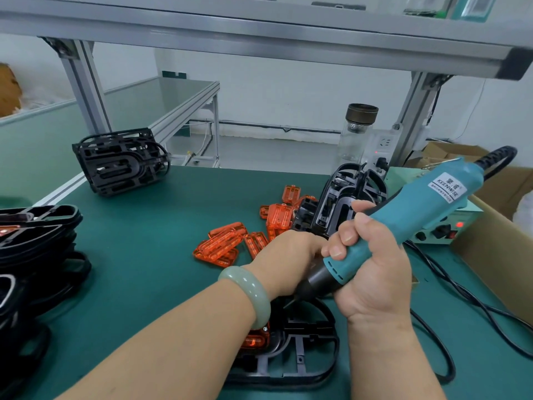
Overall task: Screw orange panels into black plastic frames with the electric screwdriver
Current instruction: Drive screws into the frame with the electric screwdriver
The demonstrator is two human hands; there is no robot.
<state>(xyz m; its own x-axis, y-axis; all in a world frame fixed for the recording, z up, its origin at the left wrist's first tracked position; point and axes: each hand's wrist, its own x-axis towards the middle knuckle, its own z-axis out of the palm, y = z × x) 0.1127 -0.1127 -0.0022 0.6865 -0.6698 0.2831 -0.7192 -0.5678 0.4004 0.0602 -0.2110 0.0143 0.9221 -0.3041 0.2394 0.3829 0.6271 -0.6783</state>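
Observation:
My right hand (372, 272) grips a teal electric screwdriver (409, 215), tilted with its black tip (291, 302) pointing down-left onto a black plastic frame (305, 353) lying flat near the table's front edge. An orange panel (255, 340) sits in that frame, mostly hidden under my left forearm. My left hand (285, 255), with a pale green bangle on the wrist, lies curled right beside the screwdriver's tip; what its fingers hold is hidden. A loose pile of orange panels (227, 243) lies on the green mat just beyond my hands.
A stack of black frames (343, 203) stands behind the hands, another (121, 163) at the back left, and more (37, 241) at the left edge. The screwdriver's power box (441, 226) and cable (450, 290) sit right, by a cardboard box (490, 246). A glass bottle (357, 131) stands behind.

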